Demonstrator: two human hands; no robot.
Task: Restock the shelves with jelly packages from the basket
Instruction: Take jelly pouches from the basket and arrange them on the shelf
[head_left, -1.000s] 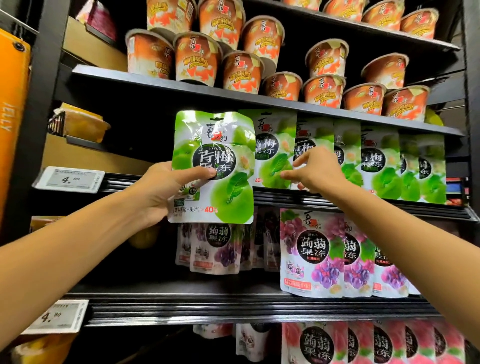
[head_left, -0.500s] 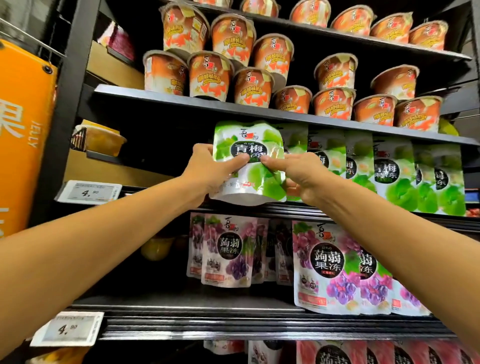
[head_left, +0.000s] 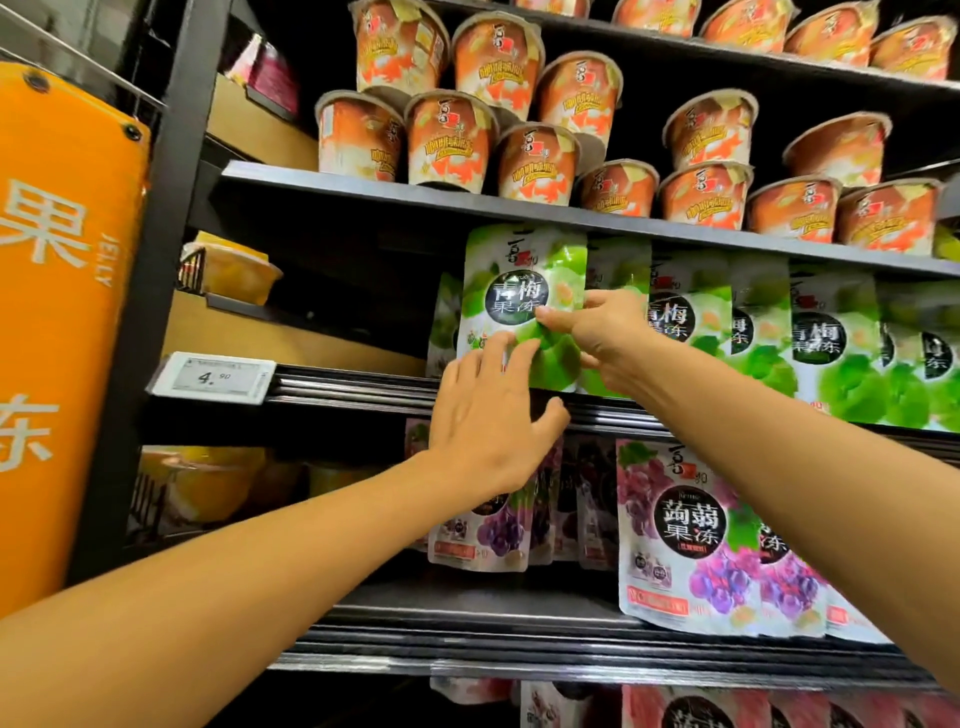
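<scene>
A green jelly package (head_left: 519, 270) stands upright at the left end of a row of matching green pouches (head_left: 826, 338) on the middle shelf (head_left: 353, 387). My right hand (head_left: 602, 332) pinches it at its right edge, thumb on the front. The straight, spread fingers of my left hand (head_left: 488, 421) touch its lower front. Another green pouch (head_left: 444, 322) shows partly behind it on the left. The basket is out of view.
Orange jelly cups (head_left: 447, 140) are stacked on the shelf above. Purple grape pouches (head_left: 685, 530) fill the shelf below, with pink pouches under those. A price tag (head_left: 215, 376) hangs on the shelf rail to the left, beside an orange sign (head_left: 57, 312).
The green package went from my left hand's grip in front of the shelf up onto the shelf. My left hand let go and now touches it; my right hand took hold.
</scene>
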